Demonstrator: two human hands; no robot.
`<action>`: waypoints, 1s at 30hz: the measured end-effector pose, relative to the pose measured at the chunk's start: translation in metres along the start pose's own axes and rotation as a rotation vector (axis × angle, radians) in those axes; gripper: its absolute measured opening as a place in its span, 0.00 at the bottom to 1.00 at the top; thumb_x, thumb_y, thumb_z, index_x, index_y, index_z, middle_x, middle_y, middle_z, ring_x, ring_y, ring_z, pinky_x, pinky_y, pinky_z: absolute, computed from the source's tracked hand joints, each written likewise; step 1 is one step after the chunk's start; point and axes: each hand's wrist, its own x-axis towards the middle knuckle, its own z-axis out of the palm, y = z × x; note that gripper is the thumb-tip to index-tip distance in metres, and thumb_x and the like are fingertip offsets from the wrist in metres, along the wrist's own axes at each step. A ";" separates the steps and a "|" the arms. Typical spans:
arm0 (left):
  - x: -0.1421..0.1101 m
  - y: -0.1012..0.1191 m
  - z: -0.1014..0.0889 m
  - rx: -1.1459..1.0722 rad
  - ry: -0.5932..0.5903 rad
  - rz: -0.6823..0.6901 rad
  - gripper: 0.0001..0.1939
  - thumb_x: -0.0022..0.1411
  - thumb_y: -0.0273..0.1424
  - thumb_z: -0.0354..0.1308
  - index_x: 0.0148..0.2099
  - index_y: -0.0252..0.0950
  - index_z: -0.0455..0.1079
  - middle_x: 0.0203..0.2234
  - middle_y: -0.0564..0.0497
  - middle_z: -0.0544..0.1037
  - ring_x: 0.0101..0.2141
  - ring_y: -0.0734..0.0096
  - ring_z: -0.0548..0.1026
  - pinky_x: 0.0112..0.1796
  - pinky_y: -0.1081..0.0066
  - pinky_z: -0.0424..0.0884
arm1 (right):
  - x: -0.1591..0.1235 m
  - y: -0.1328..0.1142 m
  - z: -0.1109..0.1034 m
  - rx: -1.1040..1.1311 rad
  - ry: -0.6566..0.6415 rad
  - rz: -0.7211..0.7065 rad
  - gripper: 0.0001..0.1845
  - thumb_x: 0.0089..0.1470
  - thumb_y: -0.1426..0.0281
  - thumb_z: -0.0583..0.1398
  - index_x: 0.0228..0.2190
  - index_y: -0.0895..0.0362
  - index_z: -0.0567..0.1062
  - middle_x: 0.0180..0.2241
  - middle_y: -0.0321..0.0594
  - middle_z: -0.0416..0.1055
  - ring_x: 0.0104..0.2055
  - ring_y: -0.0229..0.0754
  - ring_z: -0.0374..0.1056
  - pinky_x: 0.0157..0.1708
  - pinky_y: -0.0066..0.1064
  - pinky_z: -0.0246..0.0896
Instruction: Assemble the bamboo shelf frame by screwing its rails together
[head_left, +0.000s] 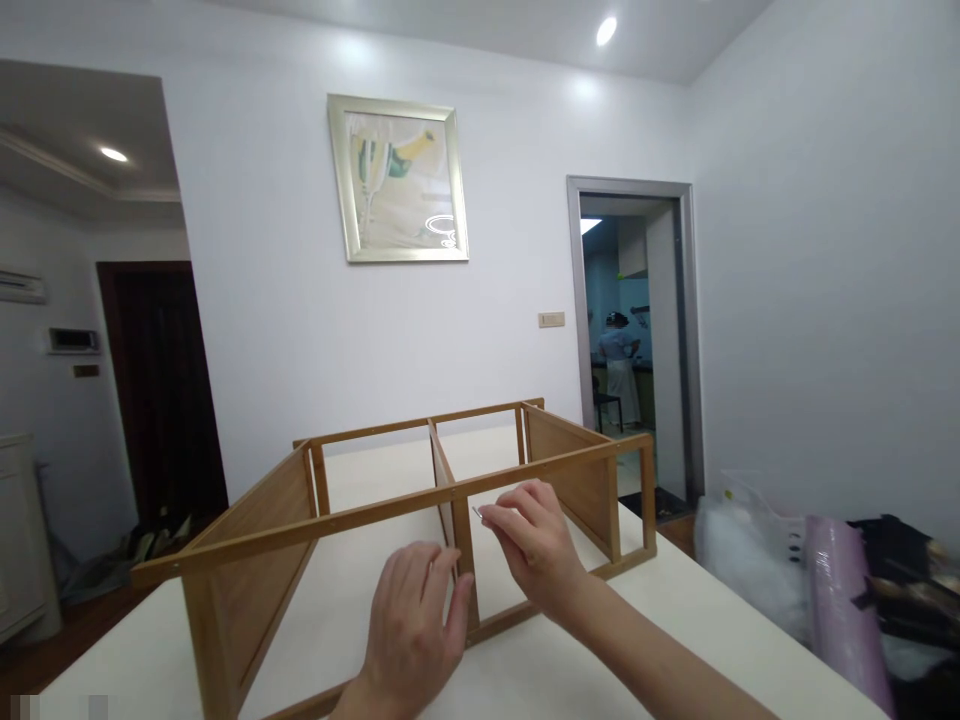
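Observation:
A wooden shelf frame point(390, 507) lies on its side on a white table, with brown panels across both ends and one in the middle. My right hand point(536, 550) is closed in a pinch on a small thin metal piece point(478, 513), just right of the frame's middle upright point(463, 540). The piece's exact kind is too small to tell. My left hand point(416, 620) is at the lower part of that upright, its fingers loosely bent and the thumb apart. Whether it touches the wood, I cannot tell.
The white table point(675, 640) extends under the frame. Right of it stand a pink roll point(844, 600) and clear plastic wrapping point(742, 550). A person point(619, 365) stands beyond the doorway. A framed picture point(461, 180) hangs on the wall.

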 end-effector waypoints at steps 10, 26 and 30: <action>0.067 -0.014 0.009 0.214 -0.010 -0.200 0.07 0.64 0.32 0.55 0.40 0.35 0.70 0.29 0.47 0.74 0.33 0.57 0.71 0.40 0.57 0.63 | 0.036 0.005 0.017 -0.103 -0.092 -0.157 0.13 0.62 0.80 0.52 0.39 0.55 0.74 0.34 0.41 0.72 0.38 0.42 0.63 0.47 0.41 0.59; 0.060 -0.016 0.011 0.227 -0.019 -0.190 0.09 0.68 0.32 0.49 0.41 0.35 0.69 0.29 0.47 0.72 0.34 0.58 0.68 0.43 0.59 0.60 | 0.055 0.000 -0.002 -0.431 -0.351 -0.458 0.12 0.64 0.78 0.50 0.36 0.59 0.73 0.32 0.42 0.68 0.36 0.43 0.60 0.46 0.44 0.56; 0.060 -0.016 0.010 0.216 -0.029 -0.203 0.09 0.68 0.32 0.49 0.41 0.35 0.70 0.29 0.47 0.72 0.35 0.58 0.68 0.43 0.59 0.59 | 0.064 0.001 -0.007 -0.450 -0.374 -0.576 0.13 0.64 0.78 0.50 0.35 0.58 0.73 0.30 0.41 0.68 0.36 0.43 0.60 0.51 0.47 0.54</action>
